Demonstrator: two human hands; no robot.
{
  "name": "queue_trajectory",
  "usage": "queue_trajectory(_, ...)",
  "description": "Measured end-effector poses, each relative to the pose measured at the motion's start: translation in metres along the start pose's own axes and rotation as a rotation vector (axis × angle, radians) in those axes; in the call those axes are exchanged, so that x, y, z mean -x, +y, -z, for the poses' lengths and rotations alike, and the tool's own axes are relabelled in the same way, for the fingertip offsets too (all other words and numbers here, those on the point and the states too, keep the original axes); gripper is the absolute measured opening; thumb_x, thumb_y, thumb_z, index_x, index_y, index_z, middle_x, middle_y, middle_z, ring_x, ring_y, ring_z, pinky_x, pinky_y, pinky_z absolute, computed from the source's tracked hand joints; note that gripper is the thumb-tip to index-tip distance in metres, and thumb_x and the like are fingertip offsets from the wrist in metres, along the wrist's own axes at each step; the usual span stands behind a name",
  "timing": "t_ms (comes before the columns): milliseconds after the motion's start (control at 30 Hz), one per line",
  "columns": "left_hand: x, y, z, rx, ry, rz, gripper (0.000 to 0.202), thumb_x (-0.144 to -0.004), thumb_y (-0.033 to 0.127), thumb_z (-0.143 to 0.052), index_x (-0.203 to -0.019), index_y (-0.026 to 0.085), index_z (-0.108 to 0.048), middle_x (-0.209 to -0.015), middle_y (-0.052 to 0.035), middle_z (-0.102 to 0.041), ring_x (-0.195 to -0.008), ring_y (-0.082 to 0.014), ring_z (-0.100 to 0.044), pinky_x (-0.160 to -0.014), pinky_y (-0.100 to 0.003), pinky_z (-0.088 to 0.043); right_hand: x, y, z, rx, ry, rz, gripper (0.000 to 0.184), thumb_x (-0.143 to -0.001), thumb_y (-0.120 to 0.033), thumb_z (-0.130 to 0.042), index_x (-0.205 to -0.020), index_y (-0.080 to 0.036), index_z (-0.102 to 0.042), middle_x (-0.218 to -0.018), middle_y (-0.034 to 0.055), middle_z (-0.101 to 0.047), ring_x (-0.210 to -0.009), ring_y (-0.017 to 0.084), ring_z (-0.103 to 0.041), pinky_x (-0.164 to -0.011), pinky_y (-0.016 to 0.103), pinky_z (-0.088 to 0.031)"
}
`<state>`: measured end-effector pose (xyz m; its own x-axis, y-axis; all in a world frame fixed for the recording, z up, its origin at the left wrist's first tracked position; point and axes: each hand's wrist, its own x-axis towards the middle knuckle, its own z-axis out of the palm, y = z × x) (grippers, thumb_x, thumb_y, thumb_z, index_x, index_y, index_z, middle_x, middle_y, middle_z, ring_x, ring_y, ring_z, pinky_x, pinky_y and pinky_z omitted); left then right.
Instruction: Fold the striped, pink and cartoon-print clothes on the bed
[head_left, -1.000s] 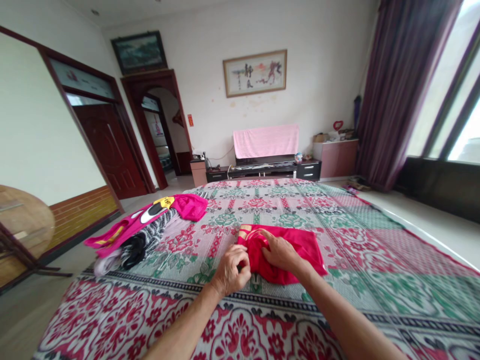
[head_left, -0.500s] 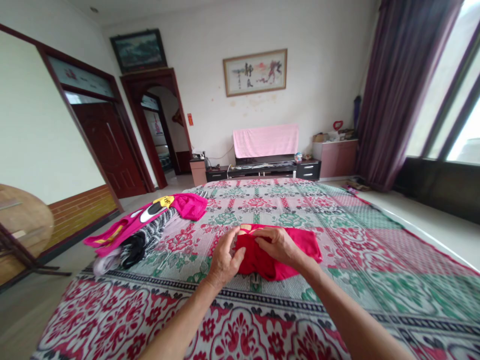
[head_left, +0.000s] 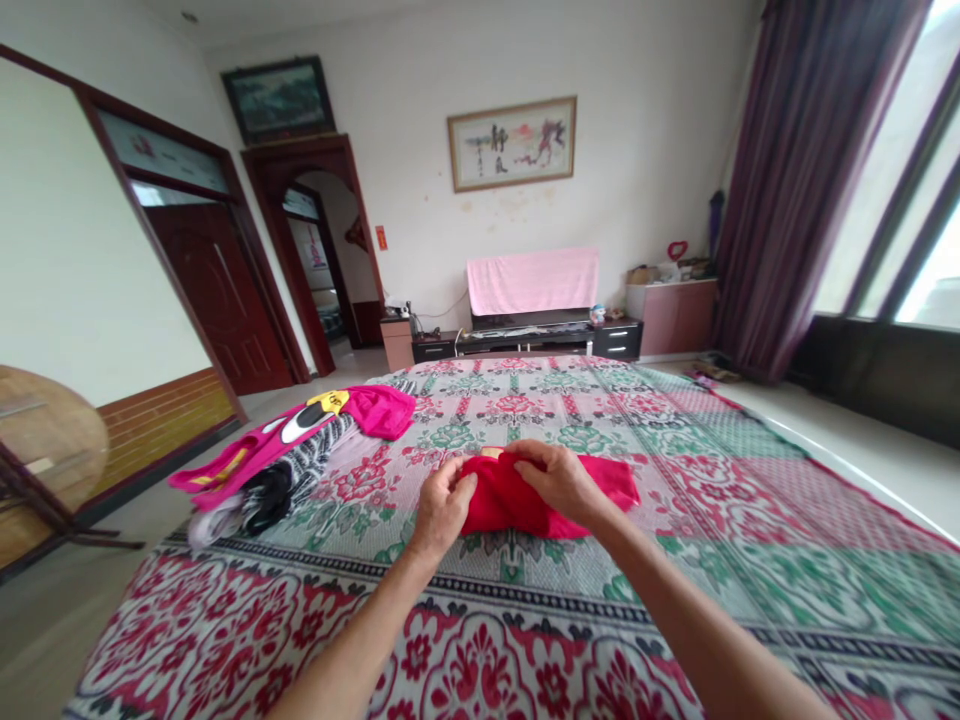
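A red cloth garment (head_left: 499, 500), bunched and partly folded, lies on the patterned bedspread (head_left: 517, 640) in front of me. My left hand (head_left: 444, 505) pinches its left end between thumb and fingers. Over its upper middle, my right hand (head_left: 559, 480) grips the cloth with bent fingers. A small light-coloured patch shows at the garment's far edge between the hands. What kind of garment it is, I cannot tell. Its right end lies loose beyond my right wrist.
Left on the bedspread is a pile of clothes: a bright pink top (head_left: 300, 430) over black-and-white striped fabric (head_left: 319, 460). A round wooden tabletop (head_left: 52, 450) leans at the far left. Beyond the bed stands a low cabinet (head_left: 619, 340) beside a pink-draped screen (head_left: 532, 282).
The red garment's near edge has been folded up and away from me, making it narrower. My left hand has moved slightly left and closed on the cloth.
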<state>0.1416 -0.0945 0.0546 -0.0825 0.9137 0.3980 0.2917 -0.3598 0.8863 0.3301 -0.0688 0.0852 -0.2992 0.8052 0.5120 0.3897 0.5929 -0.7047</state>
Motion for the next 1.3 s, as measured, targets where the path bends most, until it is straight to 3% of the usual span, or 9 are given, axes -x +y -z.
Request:
queue_trajectory(333, 0.008, 0.013, -0.007, 0.051, -0.179, -0.002, 0.040, -0.077, 0.032, -0.059, -0.114, 0.017, -0.062, -0.095, -0.0035, -0.070, -0.088, -0.0191, -0.064, -0.076, -0.026, -0.051, 0.005, -0.009, -0.024, -0.187, 0.034, 0.100, 0.024, -0.073, -0.013, -0.051, -0.082, -0.021, -0.072, -0.101, 0.0059, -0.069, -0.095, 0.016, -0.063, -0.089, 0.031, -0.048)
queue_trajectory(467, 0.002, 0.016, 0.007, -0.035, -0.241, 0.020, 0.031, -0.078, 0.034, -0.056, -0.101, 0.018, -0.069, -0.084, -0.0021, -0.071, -0.078, -0.0181, -0.064, -0.068, -0.026, -0.051, 0.003, -0.017, -0.011, -0.107, -0.031, 0.181, 0.024, -0.079, -0.020, -0.050, -0.093, -0.021, -0.069, -0.103, 0.0051, -0.068, -0.097, 0.015, -0.063, -0.088, 0.031, -0.048)
queue_trajectory(567, -0.015, 0.025, 0.032, -0.294, -0.212, -0.084, 0.023, -0.077, 0.033, -0.056, -0.089, 0.021, -0.071, -0.081, -0.0012, -0.072, -0.075, -0.0171, -0.064, -0.068, -0.025, -0.048, -0.003, -0.012, 0.010, 0.073, 0.113, 0.142, 0.028, -0.080, -0.024, -0.051, -0.103, -0.021, -0.066, -0.104, 0.0051, -0.068, -0.096, 0.016, -0.063, -0.087, 0.032, -0.048)
queue_trajectory(733, -0.062, 0.075, 0.091, -0.845, 0.070, -0.183, 0.019, -0.075, 0.034, -0.057, -0.085, 0.024, -0.071, -0.068, 0.0005, -0.069, -0.064, -0.0166, -0.061, -0.063, -0.025, -0.044, -0.011, 0.031, 0.038, 0.175, 0.369, -0.129, 0.029, -0.079, -0.026, -0.047, -0.100, -0.019, -0.067, -0.097, 0.0065, -0.071, -0.087, 0.018, -0.066, -0.079, 0.030, -0.049)
queue_trajectory(867, -0.085, 0.130, 0.117, -0.524, 0.350, -0.092, 0.026, -0.076, 0.031, -0.056, -0.095, 0.017, -0.066, -0.052, 0.0036, -0.059, -0.046, -0.0114, -0.054, -0.052, -0.021, -0.041, -0.002, 0.067, 0.032, 0.289, 0.273, -0.299, 0.029, -0.080, -0.026, -0.046, -0.098, -0.019, -0.068, -0.092, 0.0060, -0.072, -0.079, 0.018, -0.066, -0.073, 0.028, -0.048)
queue_trajectory(933, -0.088, 0.150, 0.121, -0.339, 0.253, -0.015, 0.030, -0.079, 0.029, -0.053, -0.102, 0.012, -0.061, -0.047, 0.0050, -0.056, -0.040, -0.0081, -0.049, -0.049, -0.018, -0.040, 0.005, 0.078, 0.022, 0.353, 0.178, -0.296, 0.028, -0.080, -0.023, -0.045, -0.095, -0.020, -0.069, -0.089, 0.0046, -0.072, -0.080, 0.018, -0.066, -0.073, 0.026, -0.047)
queue_trajectory(1067, -0.090, 0.174, 0.129, -0.558, 0.043, 0.019, 0.029, -0.078, 0.020, -0.054, -0.102, 0.004, -0.059, -0.048, 0.0024, -0.059, -0.042, -0.0097, -0.055, -0.053, -0.024, -0.047, 0.016, 0.089, 0.007, 0.459, 0.042, -0.214, 0.027, -0.080, -0.018, -0.044, -0.090, -0.021, -0.069, -0.093, 0.0040, -0.071, -0.086, 0.016, -0.064, -0.078, 0.023, -0.044)
queue_trajectory(1233, -0.104, 0.203, 0.160, -0.380, 0.621, -0.474, 0.036, -0.086, 0.019, -0.038, -0.117, 0.003, -0.048, -0.091, -0.0035, -0.068, -0.060, -0.0056, -0.063, -0.066, -0.032, -0.053, 0.019, 0.096, 0.006, 0.426, 0.055, -0.179, 0.028, -0.081, -0.019, -0.043, -0.088, -0.020, -0.069, -0.094, 0.0036, -0.071, -0.088, 0.016, -0.064, -0.081, 0.024, -0.044)
queue_trajectory(1300, -0.108, 0.214, 0.168, -0.317, 0.695, -0.556, 0.037, -0.087, 0.020, -0.035, -0.118, 0.002, -0.044, -0.094, -0.0019, -0.068, -0.069, -0.0068, -0.065, -0.070, -0.034, -0.052, 0.019, 0.097, 0.009, 0.374, 0.100, -0.216, 0.029, -0.082, -0.022, -0.042, -0.090, -0.021, -0.069, -0.095, 0.0033, -0.071, -0.088, 0.017, -0.064, -0.081, 0.025, -0.045)
